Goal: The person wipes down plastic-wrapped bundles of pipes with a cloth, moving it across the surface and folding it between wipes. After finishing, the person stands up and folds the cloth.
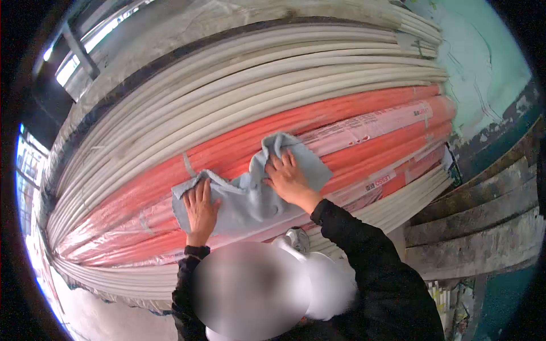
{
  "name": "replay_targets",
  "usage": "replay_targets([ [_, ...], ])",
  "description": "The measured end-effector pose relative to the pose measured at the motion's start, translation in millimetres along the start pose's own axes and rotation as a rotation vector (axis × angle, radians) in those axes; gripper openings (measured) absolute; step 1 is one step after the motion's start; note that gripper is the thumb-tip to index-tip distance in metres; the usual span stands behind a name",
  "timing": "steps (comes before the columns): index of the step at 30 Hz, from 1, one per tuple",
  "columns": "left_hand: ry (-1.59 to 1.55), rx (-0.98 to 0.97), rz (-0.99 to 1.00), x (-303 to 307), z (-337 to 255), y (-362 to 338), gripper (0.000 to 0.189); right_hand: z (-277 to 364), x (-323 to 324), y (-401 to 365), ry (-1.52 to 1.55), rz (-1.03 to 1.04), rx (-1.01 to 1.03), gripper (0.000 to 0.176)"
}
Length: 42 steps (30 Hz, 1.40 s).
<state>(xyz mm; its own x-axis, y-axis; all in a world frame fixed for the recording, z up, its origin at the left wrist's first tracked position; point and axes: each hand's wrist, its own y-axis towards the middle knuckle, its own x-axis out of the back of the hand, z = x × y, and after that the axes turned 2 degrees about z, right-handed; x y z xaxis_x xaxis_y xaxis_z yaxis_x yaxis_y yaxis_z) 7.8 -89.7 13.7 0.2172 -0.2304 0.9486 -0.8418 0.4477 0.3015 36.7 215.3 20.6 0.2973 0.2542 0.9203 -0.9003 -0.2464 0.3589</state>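
Observation:
A grey cloth [244, 199] with uneven edges lies spread over bundles of pipes in red plastic wrap [227, 150]. On the left part of the cloth rests my left hand [200, 211], its fingers stretched out and lying flat. My right hand [289, 179] presses on the right part, fingers apart and pointing up and away from me. Between the two hands the cloth is wrinkled, and its far edge is folded up near the right fingertips. Neither hand is closed round anything.
Long pale pipes [250, 74] are stacked beyond the red bundles, with more pale pipes [136, 279] on the near side. Curved-looking grey boards [478, 238] stand at the right by a green wall [478, 62]. A shoe [297, 238] shows below the cloth.

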Motion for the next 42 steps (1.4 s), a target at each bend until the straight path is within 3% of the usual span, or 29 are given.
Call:
replay_targets([
  [5, 0.05, -0.088, 0.129, -4.9, -21.2, -14.4, 0.075, 1.7, -12.0, -29.0, 0.004, 0.03, 0.047, 0.035],
  [11, -0.004, -0.327, 0.3, 11.0, -35.1, 40.4, 0.066, -2.9, -5.8, 5.9, 0.06, -0.047, 0.056, 0.042],
  [13, 0.039, -0.375, 0.251, 2.2, -37.2, 51.9, 0.064, -6.5, -10.7, 14.1, 0.088, -0.035, 0.053, 0.047],
  [18, 0.094, -0.391, 0.209, 0.5, -49.7, 49.5, 0.068, -19.3, -36.2, -17.8, -0.003, -0.205, 0.081, 0.035],
  [21, 0.078, -0.39, 0.309, 10.8, -54.5, 45.8, 0.07, -31.3, -21.8, -45.3, 0.061, -0.039, -0.009, 0.033],
  [27, 0.066, -0.615, 0.324, -1.4, -43.5, 82.4, 0.076, -91.4, 2.5, -55.7, -0.039, -0.134, -0.266, 0.042],
  [30, -0.056, -0.515, 0.377, 1.9, -76.5, 102.5, 0.085, -127.4, 18.2, -44.4, -0.089, -0.149, -0.365, 0.047],
  [33, 0.045, -0.307, 0.334, -9.3, -106.4, 95.5, 0.094, -142.1, 31.6, -35.3, -0.11, -0.113, -0.427, 0.048],
  [39, -0.049, -0.284, 0.282, -6.3, -110.4, 88.4, 0.093, -128.1, 16.3, -51.4, -0.121, -0.211, -0.428, 0.053],
  [42, -0.043, -0.305, 0.226, -12.3, -107.3, 83.3, 0.094, -117.8, 16.9, -67.6, -0.137, -0.037, -0.486, 0.056],
])
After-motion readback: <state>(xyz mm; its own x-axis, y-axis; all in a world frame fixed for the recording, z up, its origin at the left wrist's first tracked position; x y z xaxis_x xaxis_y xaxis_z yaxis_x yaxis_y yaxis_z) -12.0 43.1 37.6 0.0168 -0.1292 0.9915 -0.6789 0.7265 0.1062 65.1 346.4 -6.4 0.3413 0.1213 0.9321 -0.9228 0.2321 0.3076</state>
